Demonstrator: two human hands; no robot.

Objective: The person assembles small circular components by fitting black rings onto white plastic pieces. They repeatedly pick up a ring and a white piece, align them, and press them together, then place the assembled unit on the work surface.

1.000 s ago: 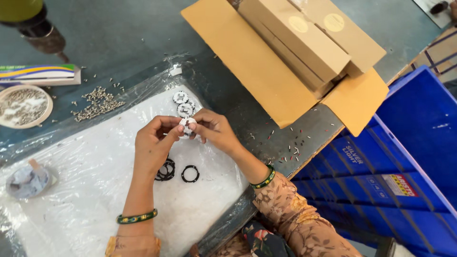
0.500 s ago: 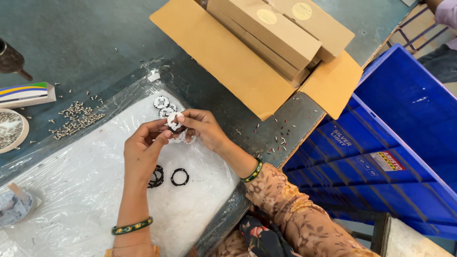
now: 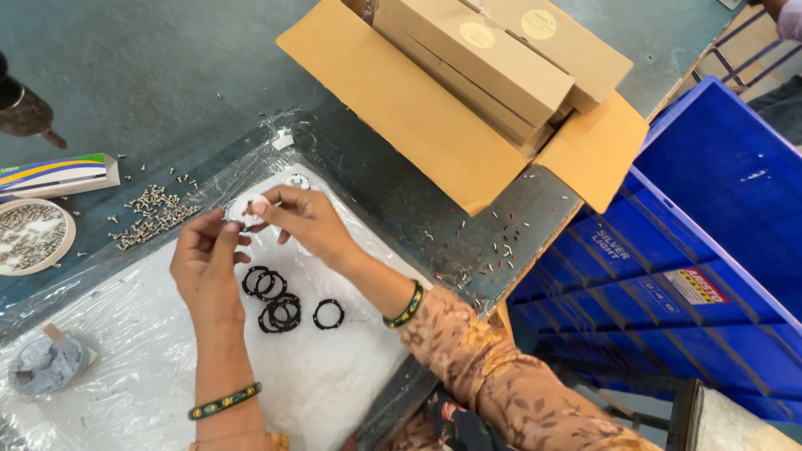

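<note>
Head view. Both hands meet above the white plastic sheet [image 3: 150,351] that covers the surface. The left hand [image 3: 205,267] pinches the near edge of a small white round part [image 3: 245,209] between thumb and fingertips. The right hand [image 3: 305,219] closes narrowly on the same part from the far side, thumb and forefinger on its rim. The part is held clear of the sheet, between the two hands, above and just beyond the black rings [image 3: 280,302].

Handling, as a judgement: the white part looks light, thin and rigid, probably moulded plastic. It is small enough to slip from a loose pinch, so the hold belongs on opposite points of the rim, not on the flat face. The black rings lie flat in a loose cluster, some overlapping, one apart to the right. They appear thin and possibly flexible; lift one at a time by its edge.

Surroundings: a second pale round part [image 3: 296,180] lies on the sheet just beyond the hands. Loose small screws [image 3: 154,213] are scattered to the left, beside a round dish of screws [image 3: 32,235]. An open cardboard carton [image 3: 468,92] stands beyond, and blue crates [image 3: 693,276] stand to the right
</note>
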